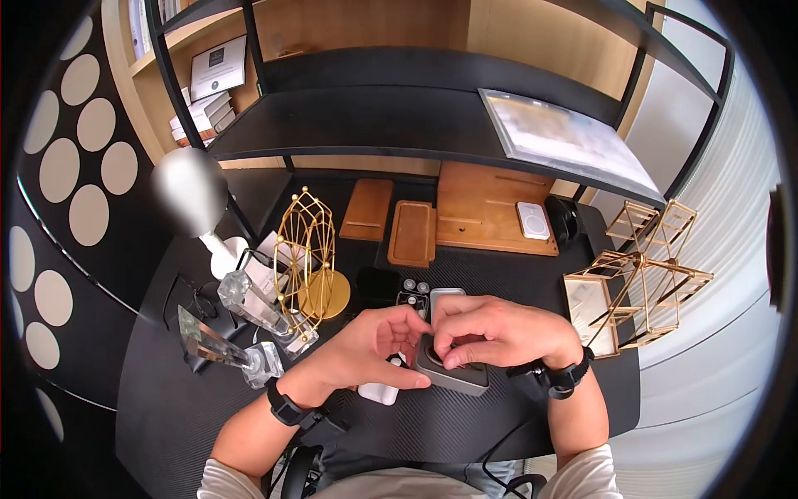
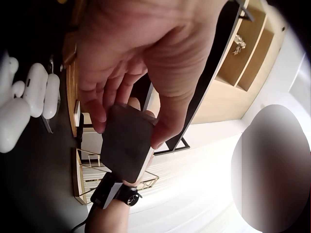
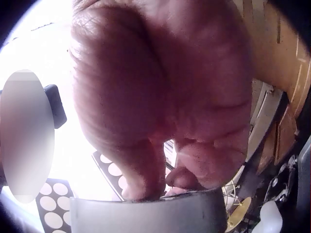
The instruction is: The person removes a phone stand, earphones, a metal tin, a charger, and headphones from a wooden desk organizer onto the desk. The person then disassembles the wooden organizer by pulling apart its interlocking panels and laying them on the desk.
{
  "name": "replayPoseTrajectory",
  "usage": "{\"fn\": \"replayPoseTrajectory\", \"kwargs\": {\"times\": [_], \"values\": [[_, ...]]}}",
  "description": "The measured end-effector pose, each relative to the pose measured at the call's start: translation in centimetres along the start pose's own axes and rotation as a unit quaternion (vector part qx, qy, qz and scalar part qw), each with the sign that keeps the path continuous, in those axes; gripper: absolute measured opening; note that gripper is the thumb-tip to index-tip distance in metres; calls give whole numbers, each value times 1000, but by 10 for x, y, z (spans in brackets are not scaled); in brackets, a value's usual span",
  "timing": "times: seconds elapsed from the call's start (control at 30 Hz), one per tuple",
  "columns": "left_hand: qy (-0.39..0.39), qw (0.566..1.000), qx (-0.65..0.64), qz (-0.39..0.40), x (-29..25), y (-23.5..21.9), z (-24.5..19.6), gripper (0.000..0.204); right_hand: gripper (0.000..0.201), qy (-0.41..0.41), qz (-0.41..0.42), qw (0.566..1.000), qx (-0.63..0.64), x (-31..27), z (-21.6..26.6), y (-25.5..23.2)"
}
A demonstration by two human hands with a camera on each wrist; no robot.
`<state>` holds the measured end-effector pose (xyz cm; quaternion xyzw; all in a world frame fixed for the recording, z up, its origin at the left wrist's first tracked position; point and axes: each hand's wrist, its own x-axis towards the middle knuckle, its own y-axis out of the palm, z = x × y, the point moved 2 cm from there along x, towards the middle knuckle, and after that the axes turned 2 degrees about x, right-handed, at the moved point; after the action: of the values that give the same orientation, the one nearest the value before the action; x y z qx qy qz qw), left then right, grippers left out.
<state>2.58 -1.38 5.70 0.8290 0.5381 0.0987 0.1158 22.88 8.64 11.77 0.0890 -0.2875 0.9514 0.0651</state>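
A small grey open box [image 1: 457, 380] is in front of the person. My left hand [image 1: 378, 345] holds it by the side, the thumb at its near left corner and the fingers round the far side. In the left wrist view the dark flat underside of the box [image 2: 127, 143] faces the camera, raised and tilted. My right hand [image 1: 507, 328] is over the box, its bent fingers and thumb dipping inside the rim. A dark curved item shows by these fingers; I cannot tell whether they pinch it. In the right wrist view the box's wall [image 3: 146, 217] hides the fingertips.
A white earbud case [image 1: 379, 392] lies beside the left hand, and a grey tin [image 1: 447, 299] lies behind the hands. Crystal trophies [image 1: 249, 303] and a gold wire ornament [image 1: 307, 258] stand left. A gold wheel ornament [image 1: 644, 270] stands right; wooden trays [image 1: 411, 233] lie farther back.
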Motion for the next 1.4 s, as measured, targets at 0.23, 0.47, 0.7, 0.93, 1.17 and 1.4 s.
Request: {"fn": "replayPoseTrajectory", "kwargs": {"times": [0.23,0.47,0.7,0.93,1.17,1.4], "values": [[-35,996,-81,11,-2,-1,-8,60,12,4,-19,996,84,2,-3,-1],[-24,999,-24,-10,-1,-1,-2,58,18,12,-49,994,100,-3,-1,-9],[50,849,513,121,-10,29,-11,39,15,190,-39,974,-120,-11,-5,-20],[22,818,563,113,-21,40,1,23,16,271,109,937,-193,-1,-45,22],[58,751,648,111,-22,41,6,15,21,249,55,950,-178,0,-41,15],[92,723,679,88,-23,45,13,13,28,325,-313,840,-301,-51,-67,-63]]}}
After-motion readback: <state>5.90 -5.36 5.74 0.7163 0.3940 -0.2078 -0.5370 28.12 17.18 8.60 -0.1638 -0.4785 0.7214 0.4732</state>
